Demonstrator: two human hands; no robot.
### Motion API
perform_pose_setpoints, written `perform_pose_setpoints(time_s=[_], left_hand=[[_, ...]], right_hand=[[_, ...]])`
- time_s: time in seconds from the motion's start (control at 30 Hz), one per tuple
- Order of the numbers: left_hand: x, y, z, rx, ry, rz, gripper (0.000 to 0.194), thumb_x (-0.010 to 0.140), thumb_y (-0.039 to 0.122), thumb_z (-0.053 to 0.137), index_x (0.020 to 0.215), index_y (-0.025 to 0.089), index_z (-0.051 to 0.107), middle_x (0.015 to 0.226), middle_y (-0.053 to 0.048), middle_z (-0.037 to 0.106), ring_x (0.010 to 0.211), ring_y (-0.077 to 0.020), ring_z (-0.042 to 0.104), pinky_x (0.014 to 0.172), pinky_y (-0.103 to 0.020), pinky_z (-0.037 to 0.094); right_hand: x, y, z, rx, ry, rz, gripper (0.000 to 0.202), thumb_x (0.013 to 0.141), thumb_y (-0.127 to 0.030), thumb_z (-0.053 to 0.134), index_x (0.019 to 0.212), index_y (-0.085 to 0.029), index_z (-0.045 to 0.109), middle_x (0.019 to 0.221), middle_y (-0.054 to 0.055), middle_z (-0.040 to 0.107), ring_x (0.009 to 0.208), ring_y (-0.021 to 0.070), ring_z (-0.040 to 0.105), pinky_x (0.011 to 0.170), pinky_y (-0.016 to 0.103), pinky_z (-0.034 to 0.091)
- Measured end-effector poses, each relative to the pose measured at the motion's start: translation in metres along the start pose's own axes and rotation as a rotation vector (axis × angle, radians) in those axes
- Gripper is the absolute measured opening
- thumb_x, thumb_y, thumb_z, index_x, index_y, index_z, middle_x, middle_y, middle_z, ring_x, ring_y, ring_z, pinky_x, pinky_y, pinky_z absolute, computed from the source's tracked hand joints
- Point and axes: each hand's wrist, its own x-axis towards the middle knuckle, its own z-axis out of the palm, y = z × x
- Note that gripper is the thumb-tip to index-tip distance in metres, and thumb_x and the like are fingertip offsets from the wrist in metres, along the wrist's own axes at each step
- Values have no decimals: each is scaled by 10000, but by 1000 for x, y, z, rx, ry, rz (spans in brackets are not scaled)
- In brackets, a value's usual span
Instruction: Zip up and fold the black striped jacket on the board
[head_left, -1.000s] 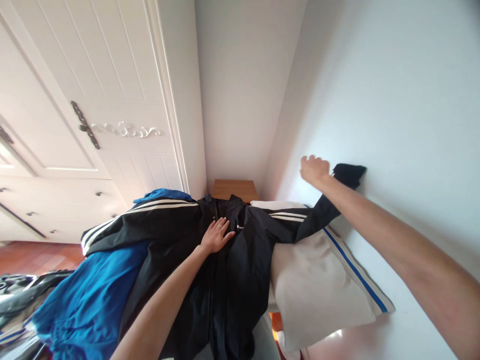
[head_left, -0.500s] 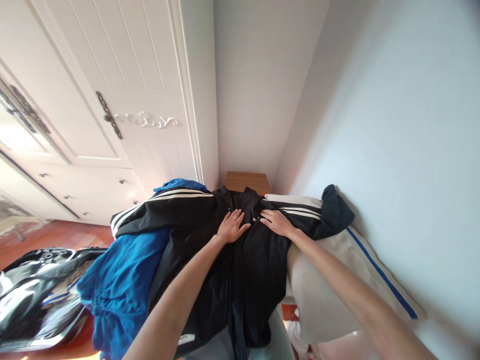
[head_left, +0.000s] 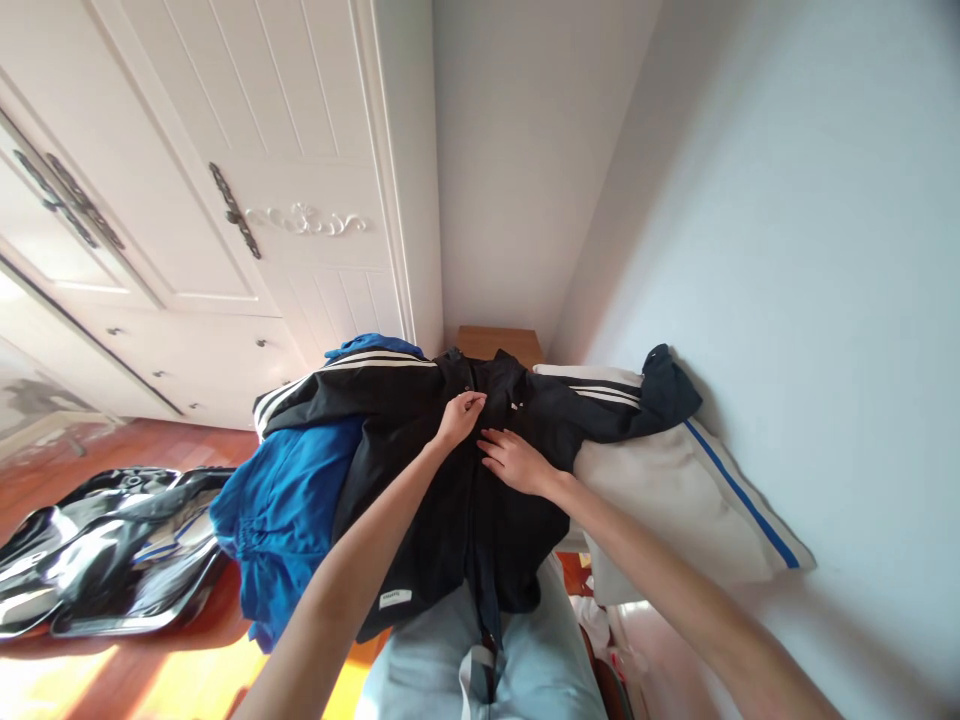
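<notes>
Two bare hands are over the black jacket [head_left: 424, 550], which lies spread out on blue clothes [head_left: 292, 490] and a cream cloth [head_left: 645, 480]. The left hand [head_left: 459, 420] was flat but has now curled its fingers by the front opening; I can't tell if it pinches any cloth. The right hand [head_left: 516, 462] has slid lower, fingers open, so both are near the jacket's middle.
</notes>
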Motion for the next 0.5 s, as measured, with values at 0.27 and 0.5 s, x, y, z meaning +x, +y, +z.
perform_pose_setpoints(time_s=[0.27,0.5], left_hand=[[-165,38,-40,83,247,-10,265,958,366,544,1094,197,696,1122,-93,722,1038,-235,685,948,-398,534],[-226,20,-41,722,-70,257,448,924,277,567,1363,186,573,1369,-126,592,1381,-312,445,1179,-543,315]], right_hand=[[-12,-7,13,58,25,61,482,1041,-346,383,1457,-132,497,1516,164,456,1437,270,394,1186,505,322],[-17,-41,21,166,60,165,509,1037,-426,375,1446,-160,520,1516,141,460,1438,248,396,1194,485,310]])
